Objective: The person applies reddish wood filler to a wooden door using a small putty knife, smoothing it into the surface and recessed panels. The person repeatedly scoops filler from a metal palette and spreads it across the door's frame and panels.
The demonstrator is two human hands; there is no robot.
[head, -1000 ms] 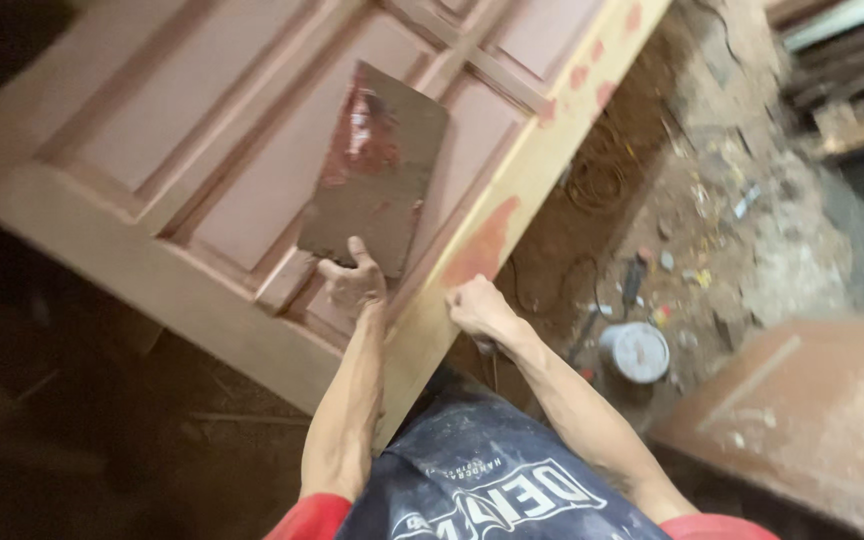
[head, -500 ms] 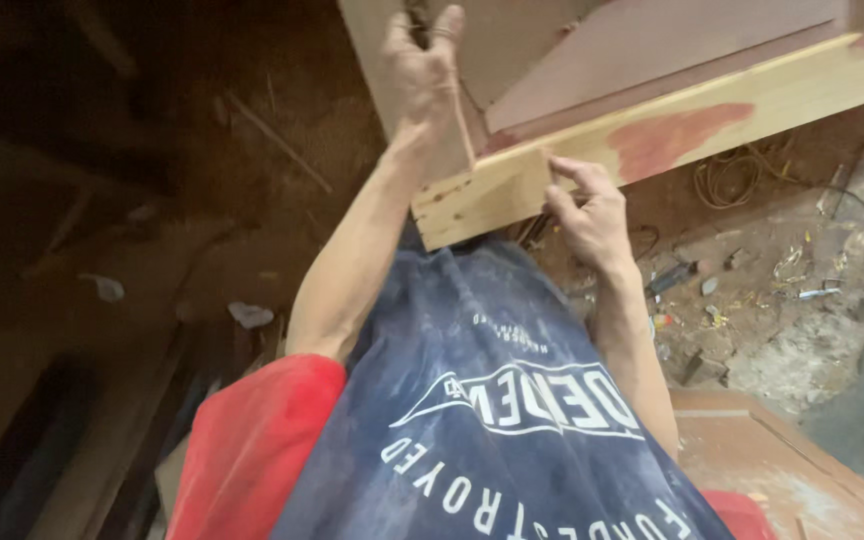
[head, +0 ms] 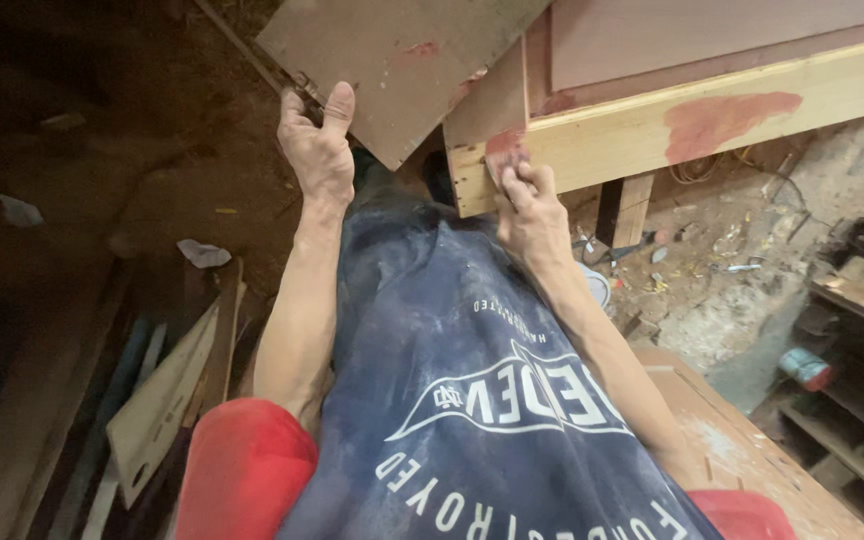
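Door (head: 752, 110): panelled, pale edge rail facing outward.
Left hand (head: 320, 150): closed on flat board (head: 402, 60), left of door corner.
Right hand (head: 527, 205): fingers pressed onto corner putty patch (head: 505, 145).
Done: 2 reddish patches on rail; second patch (head: 727, 120) farther right.
Left: corner patch apparently being smoothed.

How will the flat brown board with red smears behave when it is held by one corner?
The flat brown board looks thin and rigid, so it probably stays stiff. The left hand alone grips its corner, so it seems fairly light. The red smears may be slippery if wet.
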